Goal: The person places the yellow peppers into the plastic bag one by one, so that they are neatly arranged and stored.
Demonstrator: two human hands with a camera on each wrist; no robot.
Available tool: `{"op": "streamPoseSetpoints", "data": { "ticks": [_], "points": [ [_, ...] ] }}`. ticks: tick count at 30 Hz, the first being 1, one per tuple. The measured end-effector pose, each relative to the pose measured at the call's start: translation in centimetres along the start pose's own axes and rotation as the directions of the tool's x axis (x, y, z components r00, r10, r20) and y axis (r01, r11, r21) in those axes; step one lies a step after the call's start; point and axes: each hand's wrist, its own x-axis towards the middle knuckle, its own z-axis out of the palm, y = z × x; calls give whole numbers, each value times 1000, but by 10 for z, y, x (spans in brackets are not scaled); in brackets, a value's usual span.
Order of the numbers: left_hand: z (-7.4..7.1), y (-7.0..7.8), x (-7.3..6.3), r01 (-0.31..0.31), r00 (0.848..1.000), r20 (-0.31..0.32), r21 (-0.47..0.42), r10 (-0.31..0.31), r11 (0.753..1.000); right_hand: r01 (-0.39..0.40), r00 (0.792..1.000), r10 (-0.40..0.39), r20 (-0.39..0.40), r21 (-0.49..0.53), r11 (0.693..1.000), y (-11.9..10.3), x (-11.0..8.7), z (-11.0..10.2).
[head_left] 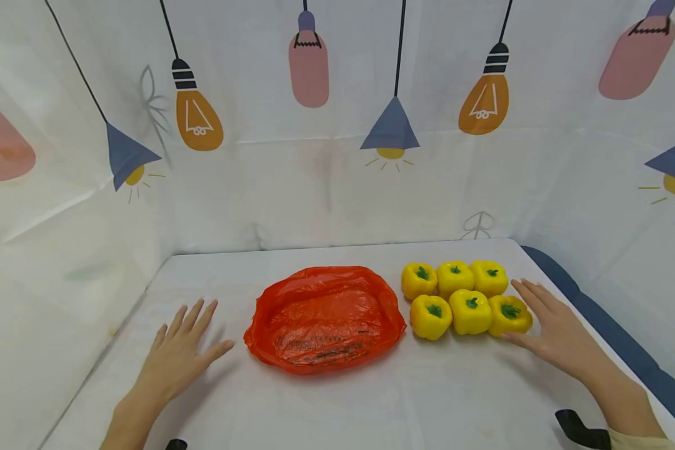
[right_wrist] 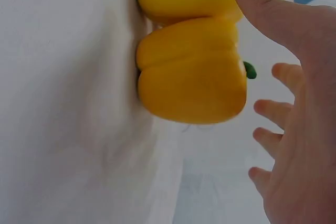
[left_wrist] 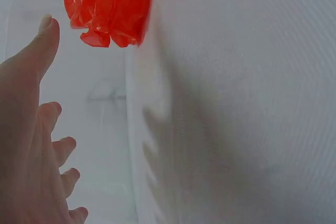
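Spread fingers mark my left hand (head_left: 177, 359), held above the table to the left of a red plastic bag (head_left: 326, 325) and apart from it. The bag covers an oval shape with a raised rim; what lies under it is hidden. Several yellow bell peppers (head_left: 471, 311) with green stems stand in two rows to the bag's right. Beside the front right pepper (right_wrist: 194, 72) hovers my right hand (head_left: 559, 331), its fingers extended and holding nothing. In the left wrist view, only the crumpled edge of the bag (left_wrist: 110, 9) shows past the thumb.
A white cloth covers the table (head_left: 337, 412). White curtains (head_left: 326, 187) printed with lamps and bulbs hang behind and at both sides. Along the table's right edge runs a dark blue padded thing (head_left: 613, 325).
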Motion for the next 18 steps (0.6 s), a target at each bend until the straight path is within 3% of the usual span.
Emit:
{"op": "streamPoseSetpoints", "data": {
  "ticks": [11,18],
  "points": [
    [5,14,8,-5,999,46,-41,7,999,-17,996,7,92,100,995,-41,13,-15],
    [7,25,12,3,997,73,-93,3,996,23,992,-43,117,169,985,-65,21,-18]
  ]
}}
